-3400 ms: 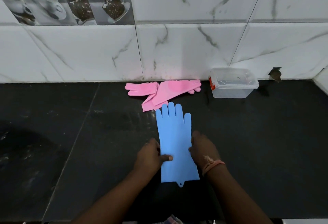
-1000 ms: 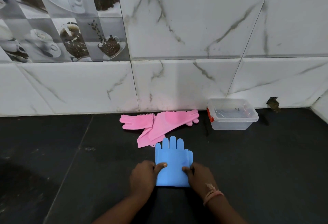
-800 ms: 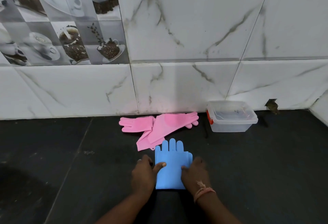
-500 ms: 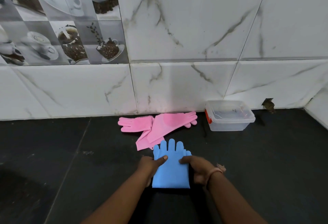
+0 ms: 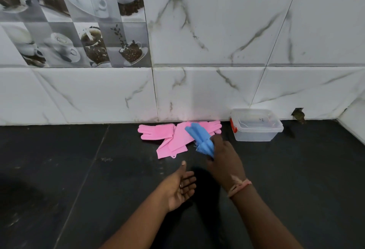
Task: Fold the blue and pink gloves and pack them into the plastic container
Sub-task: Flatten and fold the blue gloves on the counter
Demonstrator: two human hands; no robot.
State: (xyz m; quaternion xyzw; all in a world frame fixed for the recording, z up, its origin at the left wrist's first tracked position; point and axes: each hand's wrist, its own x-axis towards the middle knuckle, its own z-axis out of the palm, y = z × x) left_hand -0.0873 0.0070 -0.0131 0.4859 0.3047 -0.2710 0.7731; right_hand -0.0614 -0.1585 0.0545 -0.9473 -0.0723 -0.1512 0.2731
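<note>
My right hand [image 5: 225, 165] grips the folded blue glove [image 5: 200, 137] and holds it up off the counter, its fingers pointing up and left over the pink ones. Two pink gloves [image 5: 175, 136] lie crossed on the black counter by the wall. The clear plastic container [image 5: 255, 125] with a red clasp stands to their right against the wall, to the right of the blue glove. My left hand [image 5: 180, 186] hovers palm up with its fingers spread, holding nothing, near the counter's middle.
White marbled tiles [image 5: 217, 51] rise right behind the gloves and container. A side wall closes the far right corner [image 5: 351, 118]. The black counter [image 5: 79, 179] stretches wide to the left and front.
The blue glove was folded in half on the counter under both hands. My right hand has now lifted it up and to the right; my left hand has let go and turned palm up.
</note>
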